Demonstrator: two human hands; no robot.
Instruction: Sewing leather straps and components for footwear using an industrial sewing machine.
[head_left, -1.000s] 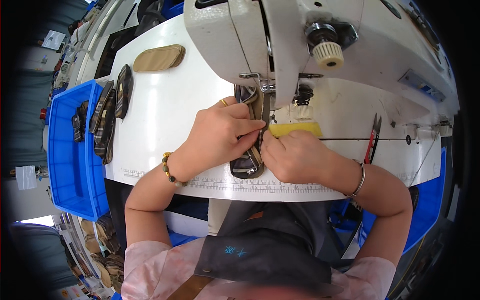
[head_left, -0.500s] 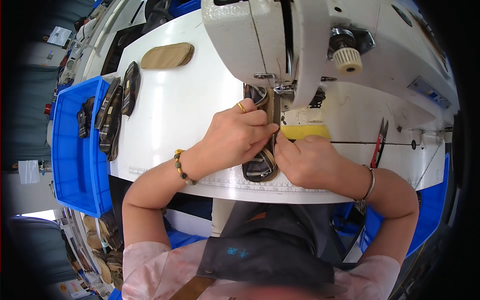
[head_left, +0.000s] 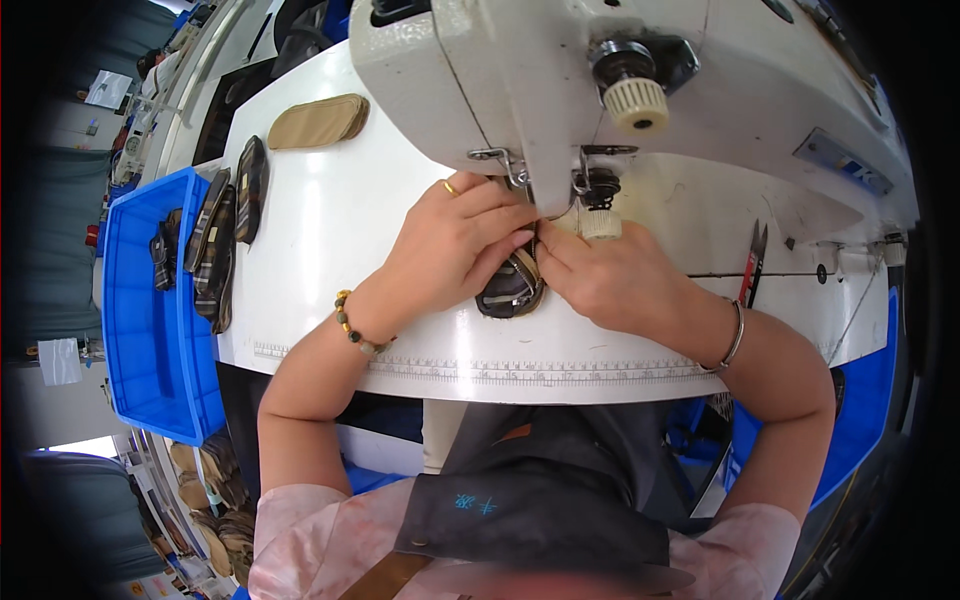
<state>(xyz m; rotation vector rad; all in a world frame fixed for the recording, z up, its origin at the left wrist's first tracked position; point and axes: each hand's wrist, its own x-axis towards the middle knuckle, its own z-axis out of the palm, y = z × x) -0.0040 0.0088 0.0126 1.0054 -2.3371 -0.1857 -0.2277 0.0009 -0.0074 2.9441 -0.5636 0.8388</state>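
A dark plaid fabric pouch (head_left: 510, 292) with a brown edge lies under the head of a white sewing machine (head_left: 440, 90). My left hand (head_left: 445, 245) presses over the pouch, its fingers closed on the fabric just before the machine's foot. From the other side my right hand (head_left: 615, 275) pinches the pouch's right edge, fingertips close to the left ones. Both hands cover most of the pouch and its zipper; only the rounded near end shows plainly. The needle is hidden behind the machine head and fingers.
Tan oval fabric pieces (head_left: 318, 122) are stacked at the table's far left. Several plaid pouches (head_left: 215, 255) lie by a blue bin (head_left: 160, 370) at the left edge. Red-handled snips (head_left: 752, 270) rest on the right. A printed ruler (head_left: 470, 372) runs along the front edge.
Both hands and the pouch have moved farther in, toward the machine, and slightly left. The yellow strip seen beside my right hand earlier is now out of sight. The view has shifted a little.
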